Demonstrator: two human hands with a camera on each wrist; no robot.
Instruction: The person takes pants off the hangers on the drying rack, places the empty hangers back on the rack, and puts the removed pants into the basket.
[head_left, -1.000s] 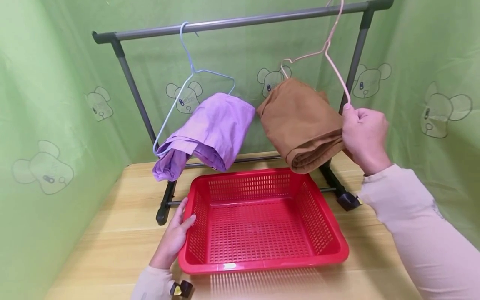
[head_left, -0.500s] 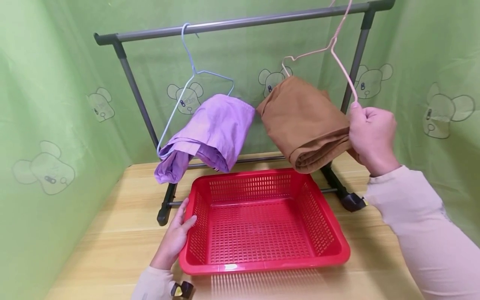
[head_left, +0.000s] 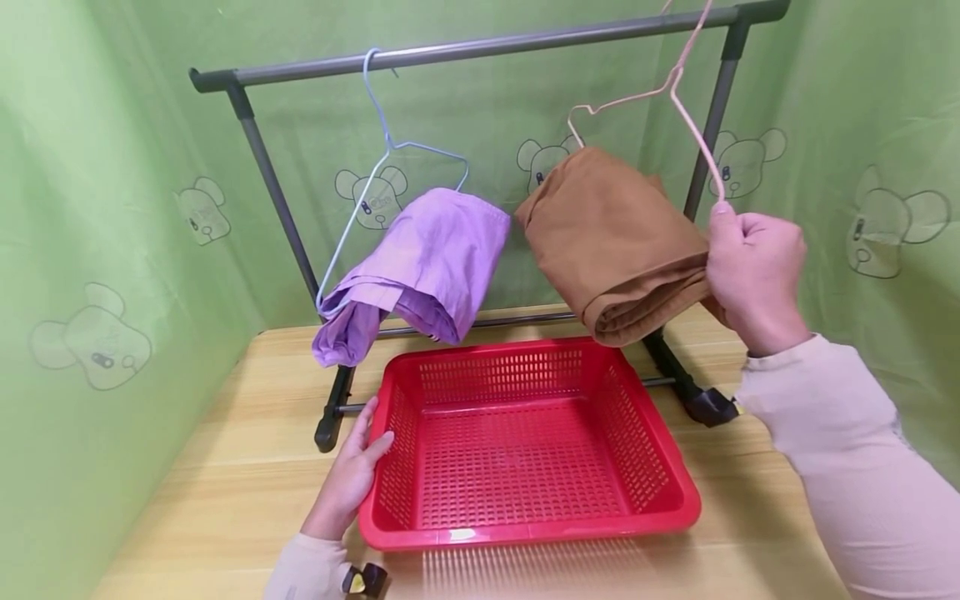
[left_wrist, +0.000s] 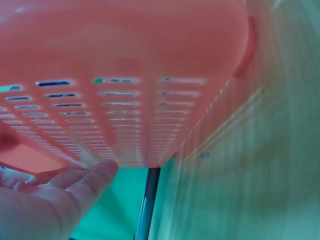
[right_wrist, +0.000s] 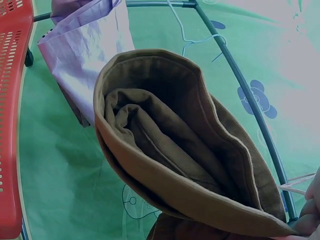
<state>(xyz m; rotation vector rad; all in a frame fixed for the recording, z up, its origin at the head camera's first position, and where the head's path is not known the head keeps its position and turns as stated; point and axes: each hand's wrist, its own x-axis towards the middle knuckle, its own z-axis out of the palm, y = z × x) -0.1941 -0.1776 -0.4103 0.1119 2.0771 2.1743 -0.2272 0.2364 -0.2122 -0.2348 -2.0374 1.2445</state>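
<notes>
My right hand (head_left: 756, 275) grips the lower right corner of a pink wire hanger (head_left: 693, 117), thumb pointing up. A brown garment (head_left: 611, 233) is folded thickly over that hanger, its layered edge beside my fist; the right wrist view looks into its folds (right_wrist: 170, 135). The hanger's hook passes in front of the rail and leaves the top of the head view. My left hand (head_left: 348, 475) holds the left rim of a red plastic basket (head_left: 525, 532), thumb over the rim. In the left wrist view its fingers (left_wrist: 95, 182) lie along the basket's outside wall.
A lilac garment (head_left: 442, 250) hangs folded on a blue hanger (head_left: 378, 117) from the grey rack's rail (head_left: 487, 46). The rack's feet (head_left: 327, 429) stand on the wooden table (head_left: 225, 467). Green curtains (head_left: 82, 208) with mouse drawings surround it on three sides.
My right hand has moved to the right, drawing the pink hanger and the brown garment's right end along. My left hand and the basket have stayed in place.
</notes>
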